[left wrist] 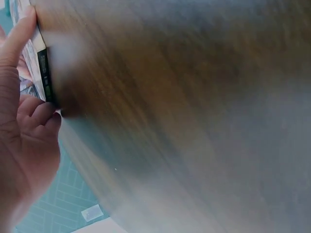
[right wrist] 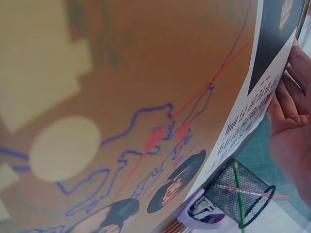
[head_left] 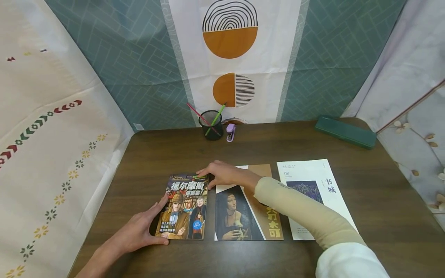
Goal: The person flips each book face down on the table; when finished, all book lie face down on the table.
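Note:
A small illustrated comic book (head_left: 184, 210) lies on the table at centre left. My left hand (head_left: 139, 227) spans its left edge, thumb at the lower corner and fingers farther up; in the left wrist view this hand (left wrist: 29, 131) touches the book's dark spine (left wrist: 45, 73). At the book's top right corner is my right hand (head_left: 222, 173), a finger along the top edge and the thumb by the right side. Below that wrist lies a brown book with a portrait (head_left: 240, 216), partly hidden by the forearm. The right wrist view shows the right hand (right wrist: 294, 107) beyond this brown cover (right wrist: 112, 97).
A white book (head_left: 333, 204) lies to the right, partly behind the right sleeve. Along the back stand a black mesh pencil cup (head_left: 213, 133) with a red and a green pencil, a purple stapler (head_left: 230, 132) and a green case (head_left: 345, 132). Patterned cloths surround the wooden table (head_left: 156, 150).

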Tool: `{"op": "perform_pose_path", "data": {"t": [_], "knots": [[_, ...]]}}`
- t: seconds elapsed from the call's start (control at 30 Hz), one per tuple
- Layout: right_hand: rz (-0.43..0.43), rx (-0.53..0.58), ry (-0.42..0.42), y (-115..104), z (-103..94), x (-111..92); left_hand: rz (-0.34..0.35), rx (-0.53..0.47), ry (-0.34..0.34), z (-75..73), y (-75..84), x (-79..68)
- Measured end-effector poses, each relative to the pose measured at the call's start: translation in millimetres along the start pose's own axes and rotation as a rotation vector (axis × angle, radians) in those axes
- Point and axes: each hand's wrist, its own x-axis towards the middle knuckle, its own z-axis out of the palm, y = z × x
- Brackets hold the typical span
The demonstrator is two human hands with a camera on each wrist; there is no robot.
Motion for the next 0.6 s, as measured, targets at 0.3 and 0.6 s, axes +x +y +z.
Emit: {"op": "perform_pose_path", "data": {"t": [0.3,0.6], "knots": [[0.001,0.001,-0.007,-1,-0.2,2,0.227,0.267,0.147,0.3,-8.0,2.1],[0.013,-0.011,-0.024,0,-1.0,1,0.409,0.327,0.287,1.5,-16.8,3.6]]}}
